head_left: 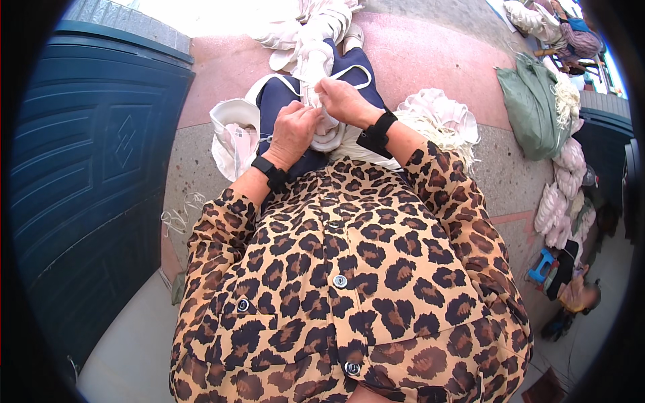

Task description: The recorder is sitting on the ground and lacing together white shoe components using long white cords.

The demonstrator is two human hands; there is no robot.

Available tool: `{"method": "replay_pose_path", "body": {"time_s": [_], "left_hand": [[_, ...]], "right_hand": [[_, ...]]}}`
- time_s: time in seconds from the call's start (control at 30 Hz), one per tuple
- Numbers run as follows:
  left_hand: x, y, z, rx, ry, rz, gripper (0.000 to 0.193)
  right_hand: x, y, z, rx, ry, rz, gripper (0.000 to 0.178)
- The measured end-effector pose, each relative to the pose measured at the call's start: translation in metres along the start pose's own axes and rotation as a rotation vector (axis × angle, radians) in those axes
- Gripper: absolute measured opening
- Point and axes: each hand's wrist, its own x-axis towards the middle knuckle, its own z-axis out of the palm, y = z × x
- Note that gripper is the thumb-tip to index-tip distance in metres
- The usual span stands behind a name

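A long bundle of white fabric [314, 62] runs over my lap and between my dark trouser legs to the floor ahead. At its near end, my left hand [293, 133] is closed with the fingers curled against the cloth. Just to the right, my right hand [344, 102] pinches the same bundle, its thumb and fingertips together. The fingertips of both hands nearly meet; whatever fine piece lies between them is too small to make out. A white strap [365, 75] loops out over my right thigh, and a thin cord comes out beside my left wrist.
By my left leg stands a white bag [225, 154] with pale cloth inside. A fringed white heap [440, 119] lies at my right. Farther right are a green sack [534, 107], several pale bundles [554, 208] and a blue plastic item [539, 266]. Dark blue panelled doors [101, 161] stand at left.
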Motion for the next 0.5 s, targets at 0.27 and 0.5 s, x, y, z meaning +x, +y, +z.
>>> {"method": "replay_pose_path", "body": {"time_s": [0.27, 0.5], "left_hand": [[0.001, -0.001, -0.004, -0.118, -0.019, -0.101, 0.016], [0.018, -0.027, -0.004, -0.211, 0.107, -0.396, 0.021]], "right_hand": [[0.0, -0.003, -0.001, 0.017, 0.048, -0.334, 0.026], [0.004, 0.006, 0.011, 0.323, 0.066, -0.065, 0.021]]}}
